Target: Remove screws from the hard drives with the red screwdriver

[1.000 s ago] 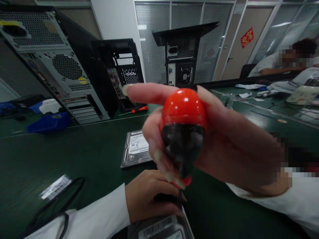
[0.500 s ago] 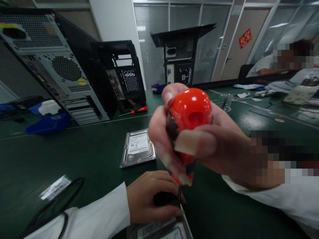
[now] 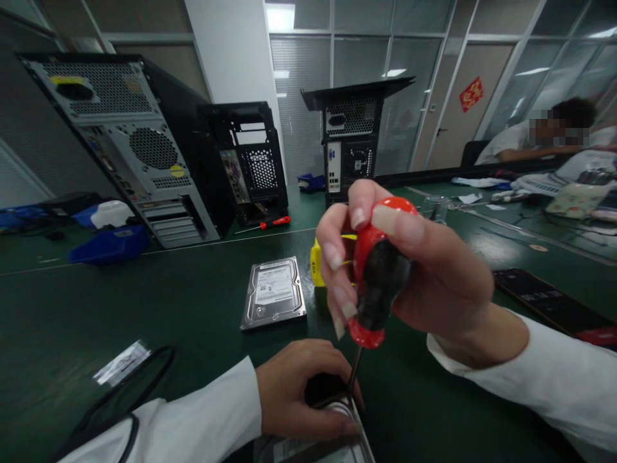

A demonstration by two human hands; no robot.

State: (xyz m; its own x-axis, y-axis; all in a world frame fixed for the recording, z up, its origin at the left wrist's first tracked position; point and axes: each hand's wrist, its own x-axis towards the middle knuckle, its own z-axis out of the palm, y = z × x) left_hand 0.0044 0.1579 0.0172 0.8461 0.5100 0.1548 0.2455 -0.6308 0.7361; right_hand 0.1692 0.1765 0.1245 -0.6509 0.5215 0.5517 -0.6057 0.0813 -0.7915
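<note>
My right hand (image 3: 424,276) grips a screwdriver (image 3: 380,283) by its red and black handle. The screwdriver stands slightly tilted, and its shaft runs down to the edge of a hard drive (image 3: 308,449) at the bottom of the view. Fingers of my left hand (image 3: 303,386) are wrapped around that drive's end and hold it. Whether the screwdriver's tip sits on a screw is too small to tell. A second hard drive (image 3: 274,292) lies label up on the green table (image 3: 207,289), just beyond my left hand.
Computer cases (image 3: 154,148) stand at the back left, another case (image 3: 349,141) behind the centre. A red screwdriver (image 3: 274,222), blue bins (image 3: 110,244), a yellow object (image 3: 317,263) and a phone (image 3: 544,296) lie around. A black cable (image 3: 149,379) curves at left. A person (image 3: 544,132) sits far right.
The view has shifted, so the cases sit lower and farther right. My right hand's grip on the screwdriver has turned, with the handle's black side now showing. The left hand keeps its hold.
</note>
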